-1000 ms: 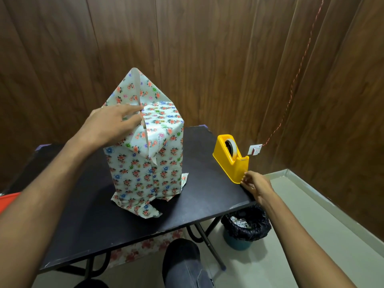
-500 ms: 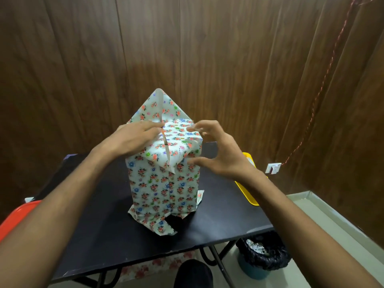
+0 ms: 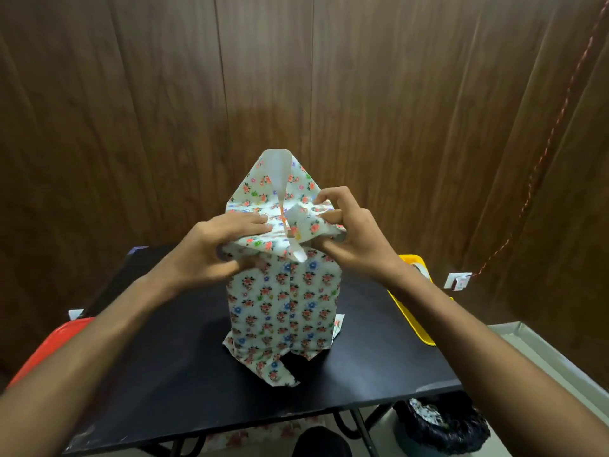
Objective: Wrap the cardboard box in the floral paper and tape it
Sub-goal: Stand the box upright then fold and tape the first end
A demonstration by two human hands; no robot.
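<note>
both forearms bare, no sleeves, rings or watch visible.

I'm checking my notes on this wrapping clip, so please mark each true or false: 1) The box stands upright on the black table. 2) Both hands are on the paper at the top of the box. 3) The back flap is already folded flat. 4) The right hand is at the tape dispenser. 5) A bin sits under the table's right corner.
1) The wrapped box stands upright on the black table: true.
2) The left hand and right hand hold the top paper: true.
3) False: the back flap stands up.
4) False: the yellow tape dispenser is untouched, behind the right forearm.
5) The bin: true.
</note>
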